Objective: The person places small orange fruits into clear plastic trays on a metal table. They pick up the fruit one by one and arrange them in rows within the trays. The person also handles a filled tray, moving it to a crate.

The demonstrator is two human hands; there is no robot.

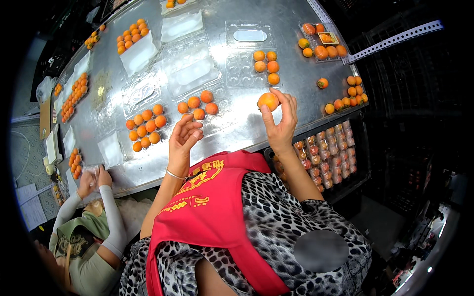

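Observation:
Above the near edge of the metal table, my right hand grips an orange persimmon between thumb and fingers. My left hand is empty, its fingers loosely bent and apart, close to the near side of a clear plastic tray. Several persimmons sit in that tray's left and middle cups, and its lid lies folded open beyond it. Farther right, another clear tray holds several persimmons on its right side. To the left stands a filled tray of persimmons.
Loose persimmons lie along the table's right edge, near a closed fruit pack. A crate of packed fruit stands below that edge. At the lower left, a co-worker's hands are over the table. A perforated metal bar juts out at right.

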